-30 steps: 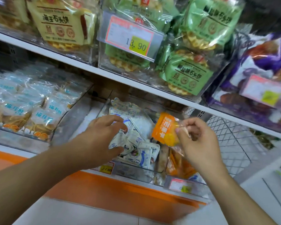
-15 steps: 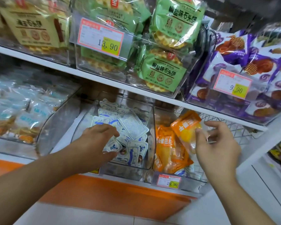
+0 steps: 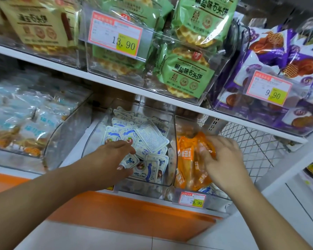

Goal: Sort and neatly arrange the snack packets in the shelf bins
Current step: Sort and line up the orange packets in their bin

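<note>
Clear plastic bins line two shelves. On the lower shelf (image 3: 224, 115), the middle bin (image 3: 167, 179) holds a loose heap of white packets (image 3: 148, 138); the left hand (image 3: 108, 157) reaches in and pinches one small white packet (image 3: 129, 161) between thumb and fingers near the bin's front edge. Just beside it, the right bin (image 3: 181, 199), tagged 29.90, holds orange packets (image 3: 185, 159) standing on end; the right hand (image 3: 222, 159) grasps an orange packet (image 3: 203, 141) atop that pile. At the lower shelf's left end, another bin (image 3: 56, 141) holds pale blue packets (image 3: 33, 127). On the upper shelf, bins hold cream bags (image 3: 36, 24), green bags (image 3: 186, 73) tagged 13.90, and purple bags (image 3: 271, 44) tagged 9.90.
</note>
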Available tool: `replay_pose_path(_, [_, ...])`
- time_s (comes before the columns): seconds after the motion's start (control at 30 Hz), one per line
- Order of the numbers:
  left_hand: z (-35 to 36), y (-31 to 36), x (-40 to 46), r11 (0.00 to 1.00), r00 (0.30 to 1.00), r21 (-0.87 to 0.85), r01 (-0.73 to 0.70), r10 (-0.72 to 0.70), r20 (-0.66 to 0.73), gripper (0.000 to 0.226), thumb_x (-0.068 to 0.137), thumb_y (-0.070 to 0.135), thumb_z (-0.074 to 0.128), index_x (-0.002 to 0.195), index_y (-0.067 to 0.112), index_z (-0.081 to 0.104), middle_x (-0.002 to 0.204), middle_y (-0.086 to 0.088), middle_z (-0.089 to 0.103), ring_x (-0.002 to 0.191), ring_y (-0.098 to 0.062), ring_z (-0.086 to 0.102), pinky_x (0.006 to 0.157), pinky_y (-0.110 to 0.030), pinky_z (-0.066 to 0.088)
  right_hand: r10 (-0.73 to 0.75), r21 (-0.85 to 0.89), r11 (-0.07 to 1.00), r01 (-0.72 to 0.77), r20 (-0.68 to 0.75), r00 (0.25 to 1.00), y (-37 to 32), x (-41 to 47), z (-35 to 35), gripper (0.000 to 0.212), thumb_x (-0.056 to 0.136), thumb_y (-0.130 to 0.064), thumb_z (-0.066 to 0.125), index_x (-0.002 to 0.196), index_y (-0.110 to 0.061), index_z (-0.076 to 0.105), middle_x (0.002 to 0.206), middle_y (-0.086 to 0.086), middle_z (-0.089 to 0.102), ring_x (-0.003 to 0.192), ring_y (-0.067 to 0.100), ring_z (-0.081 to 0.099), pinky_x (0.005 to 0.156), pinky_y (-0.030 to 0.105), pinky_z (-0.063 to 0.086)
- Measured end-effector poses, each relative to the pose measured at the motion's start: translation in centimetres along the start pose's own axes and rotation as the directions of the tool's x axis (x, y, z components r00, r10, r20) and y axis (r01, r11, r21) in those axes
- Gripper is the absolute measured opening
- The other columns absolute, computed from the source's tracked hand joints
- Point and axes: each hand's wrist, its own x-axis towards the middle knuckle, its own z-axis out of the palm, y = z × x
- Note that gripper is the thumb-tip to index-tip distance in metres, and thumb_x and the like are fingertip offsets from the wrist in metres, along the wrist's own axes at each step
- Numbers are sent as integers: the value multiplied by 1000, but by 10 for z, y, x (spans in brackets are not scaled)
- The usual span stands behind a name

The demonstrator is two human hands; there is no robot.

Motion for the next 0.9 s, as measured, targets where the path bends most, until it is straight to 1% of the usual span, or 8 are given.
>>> replay_pose_path(0.1, [2, 1, 7, 1000, 998, -19, -12, 13, 53, 52, 95, 47, 65, 143, 41, 47, 160, 17, 30, 136, -8, 48, 106, -23, 40, -249, 111, 963, 247, 0, 969, -27, -5, -3, 53, 93, -45, 56, 141, -23, 61, 142, -10, 58, 139, 17, 41, 119, 46, 32])
replay_pose_path(0.17, [6, 2, 15, 999, 996, -33, -43, 45, 72, 53, 95, 46, 65, 145, 41, 46, 155, 20, 38, 138, -6, 45, 107, -21, 37, -349, 112, 935, 337, 115, 930, -41, -7, 6, 55, 94, -47, 56, 146, -28, 56, 150, -15, 50, 148, 11, 31, 125, 33, 18])
replay_pose_path(0.23, [12, 5, 27, 996, 992, -43, -84, 88, 94, 55, 96, 45, 64, 147, 40, 44, 151, 22, 43, 139, -5, 42, 110, -24, 37, -358, 68, 934, 351, 199, 912, -47, -8, 17, 56, 98, -47, 57, 151, -32, 49, 158, -18, 40, 155, 7, 16, 121, 21, -2])
replay_pose_path(0.33, [22, 14, 48, 991, 983, -90, -94, 107, 149, 51, 97, 46, 62, 145, 34, 49, 142, 17, 52, 127, -8, 52, 107, -36, 46, -338, 28, 939, 342, 232, 912, -46, -4, 24, 61, 99, -45, 60, 155, -30, 43, 165, -17, 30, 157, 6, 4, 121, 25, -6])
replay_pose_path(0.43, [29, 19, 60, 981, 973, -86, -173, 184, 140, 40, 92, 57, 56, 121, 30, 64, 121, 18, 53, 111, -4, 54, 98, -37, 50, -325, 49, 945, 322, 225, 918, -41, 2, 23, 64, 97, -50, 63, 154, -31, 44, 164, -20, 29, 156, 4, 3, 113, 18, -14])
replay_pose_path(0.53, [21, 15, 61, 980, 967, -81, -183, 194, 164, 34, 90, 63, 51, 91, 32, 65, 113, 17, 53, 103, -1, 55, 94, -30, 48, -317, 45, 948, 316, 250, 915, -36, 3, 23, 66, 96, -55, 62, 155, -31, 43, 162, -20, 31, 154, 5, 6, 111, 14, -14])
replay_pose_path(0.77, [-14, -17, 39, 991, 990, 131, 22, -39, 133, 39, 91, 56, 63, 72, 23, 55, 66, 2, 60, 64, -10, 57, 64, -35, 50, -301, 100, 954, 284, 290, 909, -29, 7, 23, 69, 94, -62, 61, 155, -35, 43, 161, -20, 32, 152, 7, 11, 115, 26, 4])
replay_pose_path(0.9, [-17, -14, 33, 968, 997, 236, 80, -82, 0, 11, 94, 23, 65, 101, 31, 64, 101, 15, 69, 91, -9, 66, 74, -29, 51, -281, 111, 960, 259, 304, 911, -31, 6, 23, 70, 94, -63, 60, 155, -35, 41, 160, -19, 32, 152, 11, 13, 122, 34, 11])
